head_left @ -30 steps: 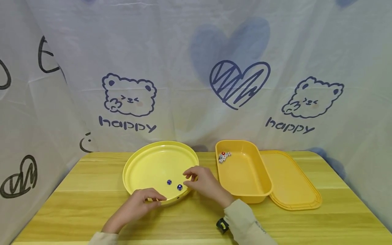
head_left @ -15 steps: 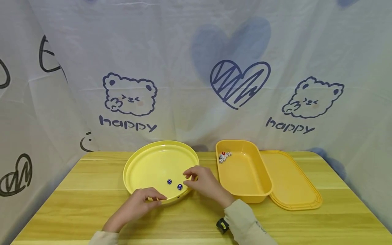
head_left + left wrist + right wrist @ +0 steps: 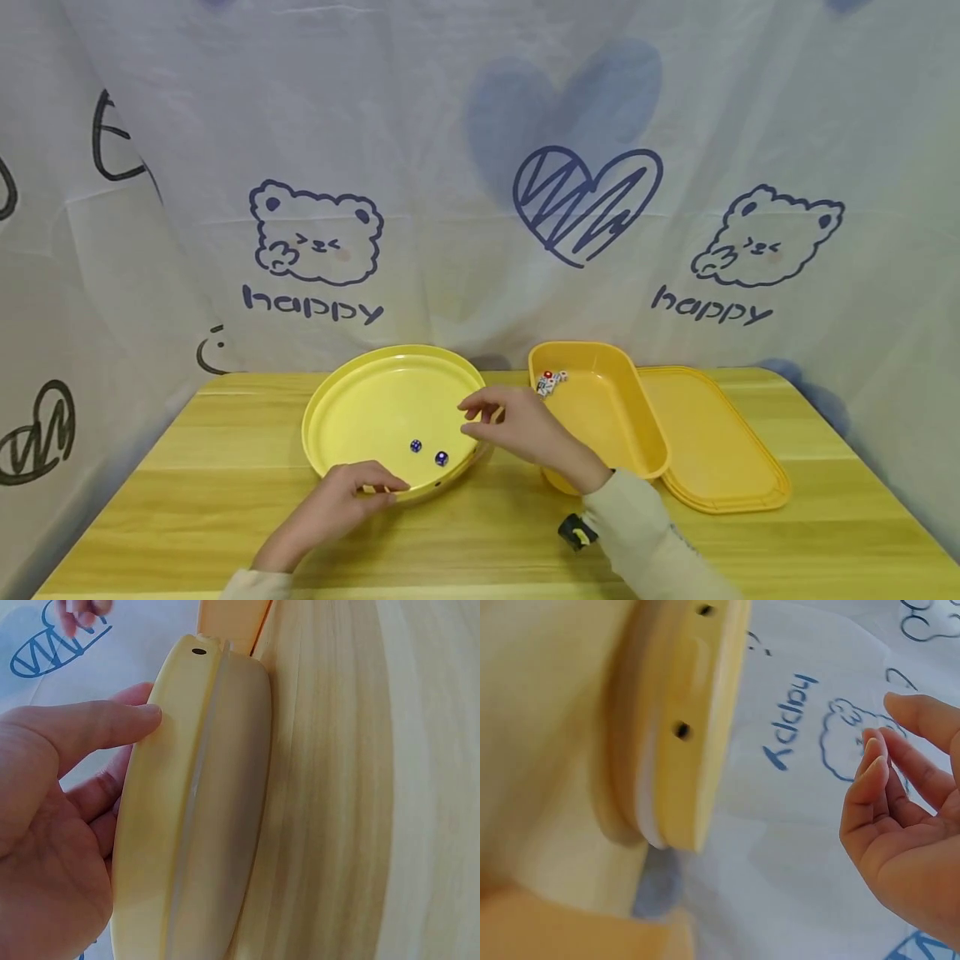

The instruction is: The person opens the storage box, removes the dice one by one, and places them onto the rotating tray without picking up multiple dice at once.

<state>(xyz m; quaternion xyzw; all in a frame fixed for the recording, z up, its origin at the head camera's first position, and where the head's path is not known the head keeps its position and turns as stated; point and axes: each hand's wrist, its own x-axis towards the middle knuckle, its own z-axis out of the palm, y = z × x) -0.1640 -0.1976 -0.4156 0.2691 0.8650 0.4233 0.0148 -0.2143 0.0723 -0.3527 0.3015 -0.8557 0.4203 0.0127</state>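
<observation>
My left hand (image 3: 348, 500) pinches the near rim of a round yellow tray (image 3: 375, 400); in the left wrist view the thumb presses its outer wall (image 3: 161, 802) and the other fingers go behind the rim. Two blue dice lie on the tray floor toward the near right, a smaller-looking die (image 3: 416, 447) and another die (image 3: 442, 458) beside it. Over the tray's right edge hovers my right hand (image 3: 521, 425), fingers loosely bent. The right wrist view shows nothing between its thumb and fingers.
To the right stands an orange-yellow rectangular box (image 3: 611, 408) with several white dice (image 3: 550, 382) in its far left corner. A matching flat lid (image 3: 712, 442) lies against its right side. Behind the wooden table (image 3: 187, 500) hangs a printed cloth (image 3: 442, 167).
My right hand has risen and shifted right, away from the near blue die, and now overlaps the box's left side. The left hand and the dice stay put.
</observation>
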